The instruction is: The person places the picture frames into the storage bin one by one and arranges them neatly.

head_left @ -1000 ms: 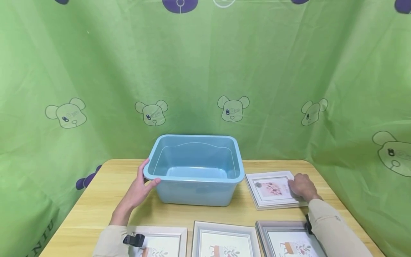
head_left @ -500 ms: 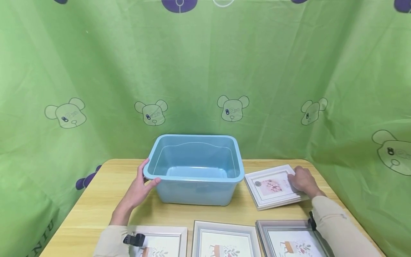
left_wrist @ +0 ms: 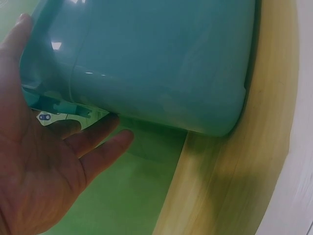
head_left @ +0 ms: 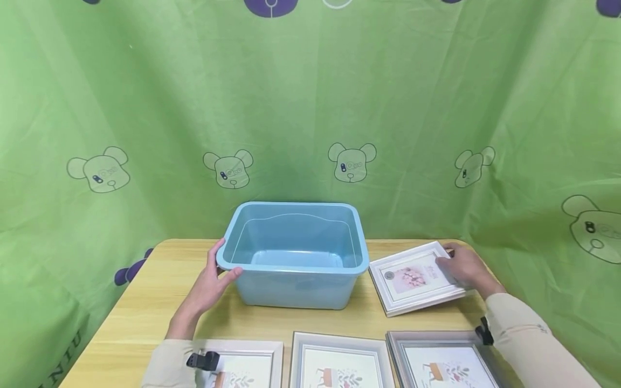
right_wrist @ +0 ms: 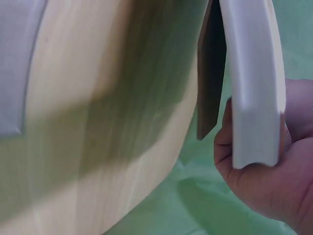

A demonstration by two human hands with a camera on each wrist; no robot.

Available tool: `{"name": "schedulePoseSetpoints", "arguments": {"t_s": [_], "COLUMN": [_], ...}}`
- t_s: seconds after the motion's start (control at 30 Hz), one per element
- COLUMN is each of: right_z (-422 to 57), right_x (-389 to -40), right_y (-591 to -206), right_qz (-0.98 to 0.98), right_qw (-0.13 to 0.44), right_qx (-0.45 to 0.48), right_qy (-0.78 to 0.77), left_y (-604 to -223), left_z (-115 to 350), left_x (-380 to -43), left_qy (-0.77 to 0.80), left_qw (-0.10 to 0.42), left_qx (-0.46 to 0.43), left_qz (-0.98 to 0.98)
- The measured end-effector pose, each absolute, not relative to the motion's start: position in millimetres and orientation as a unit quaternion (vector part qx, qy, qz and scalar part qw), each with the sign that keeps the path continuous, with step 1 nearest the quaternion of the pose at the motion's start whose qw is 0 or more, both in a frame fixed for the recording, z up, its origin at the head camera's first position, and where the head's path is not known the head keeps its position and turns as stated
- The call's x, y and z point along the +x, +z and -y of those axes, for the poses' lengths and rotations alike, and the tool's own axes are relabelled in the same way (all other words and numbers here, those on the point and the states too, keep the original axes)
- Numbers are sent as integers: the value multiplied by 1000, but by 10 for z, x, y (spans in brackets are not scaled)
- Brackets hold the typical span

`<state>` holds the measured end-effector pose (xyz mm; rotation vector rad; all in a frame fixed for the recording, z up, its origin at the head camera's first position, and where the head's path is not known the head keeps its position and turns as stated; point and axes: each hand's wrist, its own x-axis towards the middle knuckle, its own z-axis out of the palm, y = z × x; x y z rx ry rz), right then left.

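Note:
A light blue plastic tub (head_left: 298,288) stands at the back of the wooden table. My left hand (head_left: 206,285) holds its front-left corner, thumb against the front rim and fingers along the left side. In the left wrist view, the fingers of that hand (left_wrist: 36,169) lie spread beneath the rim. To the tub's right, my right hand (head_left: 468,267) grips the far right edge of a white picture frame (head_left: 412,278) with a pink flower print. The frame is tilted, its right side raised. The right wrist view shows a dark flat panel (right_wrist: 210,81) beneath the white frame edge (right_wrist: 254,98).
Three more picture frames lie along the near edge: a white one (head_left: 249,372) at left, a pale one (head_left: 342,366) in the middle, a grey-edged one (head_left: 446,366) at right. A green curtain (head_left: 291,108) with bear faces hangs behind and beside the table (head_left: 140,318).
My right hand has lifted the right side of the white picture frame and turned it slightly, moving its right edge up and back. My left hand and the tub have not moved.

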<state>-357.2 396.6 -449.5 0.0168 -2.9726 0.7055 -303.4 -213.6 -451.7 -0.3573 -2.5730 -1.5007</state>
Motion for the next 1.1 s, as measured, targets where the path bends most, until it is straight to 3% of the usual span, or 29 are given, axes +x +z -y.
{"name": "schedulePoseSetpoints", "arguments": {"t_s": [0.63,1.1], "right_z": [-3776,-3454], "right_x": [-3472,-3373], "right_y": [-4143,-3891], "right_qz": [962,954], "right_qw": [35,72], "right_qx": [2,-11], "right_qy": [272,289], "left_y": [-4500,-4508], "left_z": [2121,2141], "left_x": [-3034,-3032], "left_qy": [-502,-497], "left_qw": [75,72], "left_qx": [-115,-103], "left_qz": [854,858]}}
